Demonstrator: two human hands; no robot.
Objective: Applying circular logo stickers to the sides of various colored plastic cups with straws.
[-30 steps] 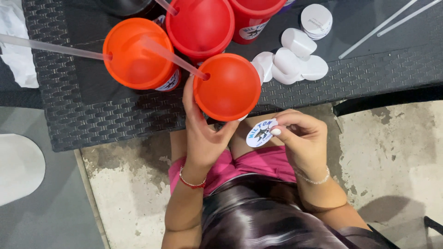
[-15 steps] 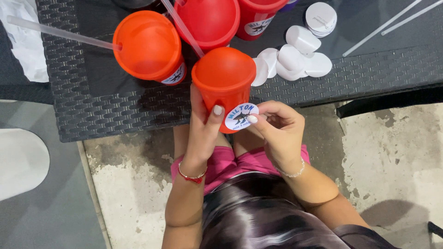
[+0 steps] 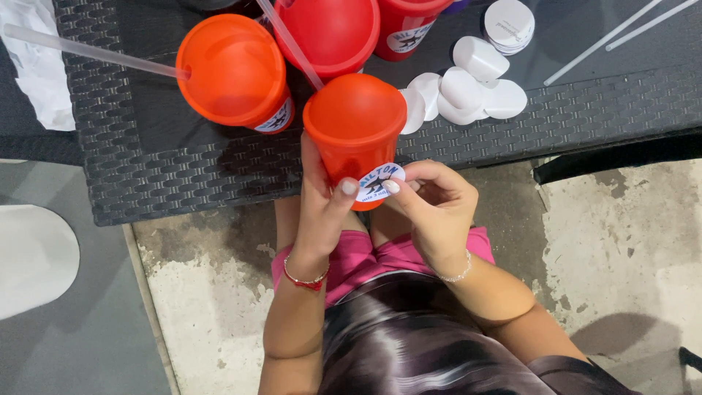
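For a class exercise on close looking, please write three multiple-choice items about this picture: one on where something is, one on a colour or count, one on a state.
1. Where is the round white sticker?
A. On the side of the held red cup
B. On the concrete floor
C. On the white cloth

2. What colour is the bracelet on the left hand's wrist?
A. Blue
B. Red
C. Green

3. How is the red cup in the hands?
A. Lid off and lying on the floor
B. Lidded, gripped by the left hand
C. Standing untouched on the table

Answers: 1 A, the sticker lies against the cup's wall under the right hand fingertips. 2 B, a red bracelet circles that wrist. 3 B, the left hand wraps the cup, whose domed lid is on, in front of the black woven table.
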